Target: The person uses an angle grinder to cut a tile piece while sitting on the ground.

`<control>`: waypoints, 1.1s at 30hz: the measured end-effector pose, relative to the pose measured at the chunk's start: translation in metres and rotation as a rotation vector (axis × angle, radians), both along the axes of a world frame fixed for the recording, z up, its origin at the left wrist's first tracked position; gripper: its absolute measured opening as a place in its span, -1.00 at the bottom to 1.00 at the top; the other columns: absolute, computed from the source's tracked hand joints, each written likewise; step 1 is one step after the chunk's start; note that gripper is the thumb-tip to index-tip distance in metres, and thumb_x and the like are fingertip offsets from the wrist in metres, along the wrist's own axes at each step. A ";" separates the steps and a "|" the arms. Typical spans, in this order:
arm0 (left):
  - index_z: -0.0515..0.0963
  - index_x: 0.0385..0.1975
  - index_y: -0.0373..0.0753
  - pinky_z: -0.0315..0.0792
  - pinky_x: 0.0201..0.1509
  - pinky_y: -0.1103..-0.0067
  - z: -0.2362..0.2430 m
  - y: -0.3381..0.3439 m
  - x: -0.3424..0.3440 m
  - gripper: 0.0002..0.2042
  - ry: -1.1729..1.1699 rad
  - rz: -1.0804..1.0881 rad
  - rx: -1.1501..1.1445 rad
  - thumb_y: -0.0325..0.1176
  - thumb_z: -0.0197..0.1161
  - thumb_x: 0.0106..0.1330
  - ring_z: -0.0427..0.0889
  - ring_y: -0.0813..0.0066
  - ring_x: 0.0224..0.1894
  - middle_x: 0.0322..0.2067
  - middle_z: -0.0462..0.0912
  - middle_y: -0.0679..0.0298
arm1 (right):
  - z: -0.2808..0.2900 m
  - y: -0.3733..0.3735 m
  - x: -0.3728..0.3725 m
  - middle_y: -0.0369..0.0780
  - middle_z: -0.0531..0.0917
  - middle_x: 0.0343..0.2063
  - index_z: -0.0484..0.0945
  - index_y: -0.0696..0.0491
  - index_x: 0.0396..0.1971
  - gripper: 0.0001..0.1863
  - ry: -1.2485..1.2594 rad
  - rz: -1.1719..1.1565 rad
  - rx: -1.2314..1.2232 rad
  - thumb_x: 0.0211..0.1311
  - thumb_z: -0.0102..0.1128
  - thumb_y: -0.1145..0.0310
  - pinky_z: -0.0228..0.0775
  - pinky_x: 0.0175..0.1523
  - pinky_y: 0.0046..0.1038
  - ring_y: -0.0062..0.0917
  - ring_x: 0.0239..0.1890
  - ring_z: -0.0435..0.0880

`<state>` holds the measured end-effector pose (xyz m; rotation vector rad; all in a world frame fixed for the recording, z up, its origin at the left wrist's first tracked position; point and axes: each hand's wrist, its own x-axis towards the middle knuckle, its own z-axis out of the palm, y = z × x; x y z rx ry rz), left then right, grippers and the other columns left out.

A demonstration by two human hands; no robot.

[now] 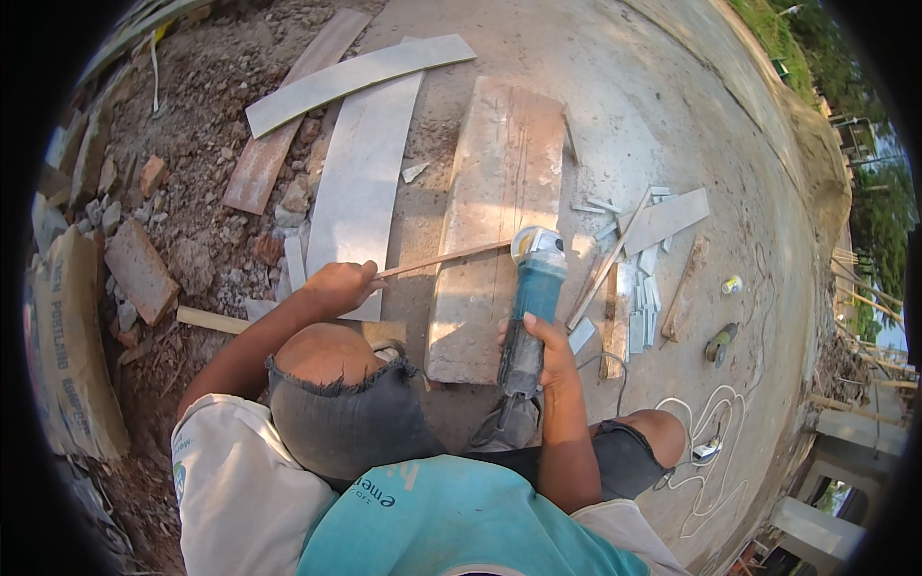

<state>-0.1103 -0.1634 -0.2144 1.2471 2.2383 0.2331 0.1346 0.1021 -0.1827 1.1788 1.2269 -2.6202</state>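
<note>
My left hand is closed on the near end of a thin brownish strip, which reaches right across a long concrete block. My right hand grips a teal-and-black angle grinder, held over the block with its guarded disc at the strip's far end; whether the disc touches the strip I cannot tell. Just left of the block lies a wide pale tile plank, with a shorter pale plank across its top and a reddish plank beside it.
Cut pale pieces and narrow boards lie right of the block, near a small can, a loose disc tool and coiled cables. Broken bricks, rubble and a paper sack fill the left. Trees and framework stand far right.
</note>
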 end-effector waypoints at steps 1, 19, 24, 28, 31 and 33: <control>0.41 -0.30 -0.32 0.48 -0.31 0.14 -0.001 0.000 0.000 -0.67 -0.005 0.002 0.029 -0.11 0.06 0.43 0.63 -0.11 -0.41 -0.50 0.63 -0.06 | -0.002 0.001 0.000 -0.07 0.68 -0.42 0.53 0.28 -0.23 -0.59 0.006 -0.016 0.013 0.14 0.29 0.20 0.60 -0.33 -0.35 -0.36 -0.44 0.71; 0.43 -0.31 -0.33 0.50 -0.35 0.16 0.002 0.003 -0.007 -0.67 0.016 -0.002 0.045 -0.10 0.08 0.42 0.64 -0.09 -0.44 -0.52 0.63 -0.05 | -0.016 0.029 -0.005 0.00 0.69 -0.45 0.58 0.33 -0.30 -0.52 0.027 -0.042 0.019 0.15 0.24 0.10 0.60 -0.30 -0.38 -0.32 -0.46 0.70; 0.42 -0.29 -0.33 0.50 -0.35 0.17 0.001 0.003 -0.008 -0.67 0.022 -0.008 0.044 -0.11 0.07 0.43 0.64 -0.09 -0.44 -0.51 0.63 -0.05 | -0.016 0.034 -0.006 0.00 0.68 -0.45 0.58 0.32 -0.29 -0.51 0.016 -0.104 0.008 0.12 0.25 0.09 0.61 -0.30 -0.35 -0.30 -0.45 0.70; 0.40 -0.30 -0.30 0.48 -0.33 0.10 -0.001 0.003 -0.008 -0.69 -0.008 0.008 0.045 -0.12 0.08 0.42 0.61 -0.18 -0.43 -0.49 0.62 -0.10 | -0.017 0.043 -0.006 -0.01 0.67 -0.45 0.57 0.32 -0.28 -0.50 0.017 -0.118 -0.004 0.12 0.26 0.08 0.63 -0.28 -0.33 -0.30 -0.45 0.71; 0.40 -0.30 -0.30 0.48 -0.34 0.12 -0.005 0.002 -0.010 -0.68 0.006 -0.002 0.035 -0.11 0.07 0.42 0.62 -0.15 -0.43 -0.50 0.63 -0.08 | -0.020 0.050 -0.006 -0.01 0.67 -0.44 0.58 0.31 -0.30 -0.51 0.036 -0.176 -0.013 0.13 0.27 0.08 0.63 -0.28 -0.33 -0.30 -0.44 0.71; 0.40 -0.31 -0.32 0.50 -0.36 0.16 -0.007 0.000 -0.010 -0.67 0.039 -0.025 0.034 -0.10 0.07 0.43 0.64 -0.10 -0.44 -0.52 0.63 -0.05 | -0.021 0.058 -0.005 -0.02 0.67 -0.43 0.58 0.30 -0.31 -0.51 0.053 -0.205 -0.034 0.13 0.28 0.08 0.64 -0.28 -0.32 -0.30 -0.44 0.71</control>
